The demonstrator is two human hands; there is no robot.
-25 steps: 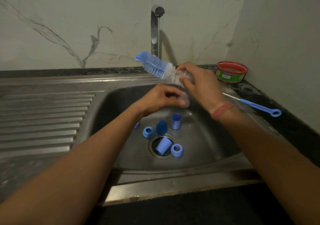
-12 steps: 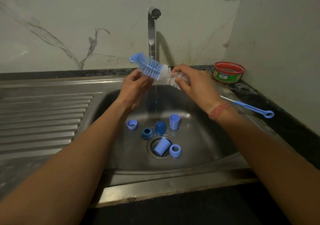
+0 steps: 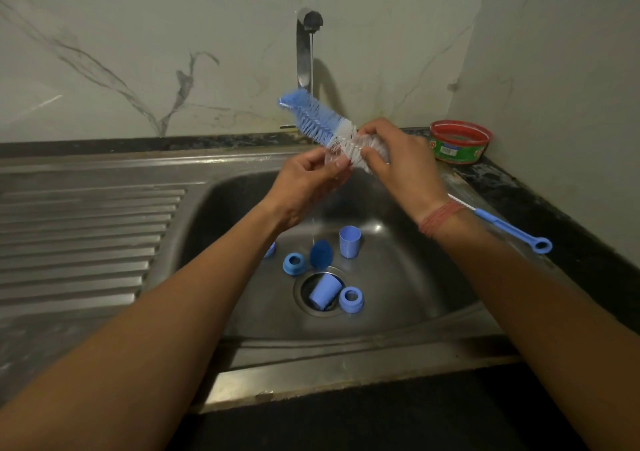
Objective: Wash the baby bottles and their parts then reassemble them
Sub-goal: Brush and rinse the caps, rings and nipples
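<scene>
Above a steel sink (image 3: 433,277), blue bottle parts lie round the drain: a cup (image 3: 323,296) on its side over the drain, a ring (image 3: 350,299) touching it on the right, a second ring (image 3: 294,263), a cap (image 3: 321,253) and an upright cup (image 3: 349,241) farther back. The left hand (image 3: 308,182) pinches a clear teat (image 3: 334,163); the right hand (image 3: 398,166) grips the brush (image 3: 318,119) bristles. A thin brush (image 3: 509,228) lies on the right worktop (image 3: 588,242), a red tub (image 3: 459,140) beyond. The tap (image 3: 306,52) trickles.
</scene>
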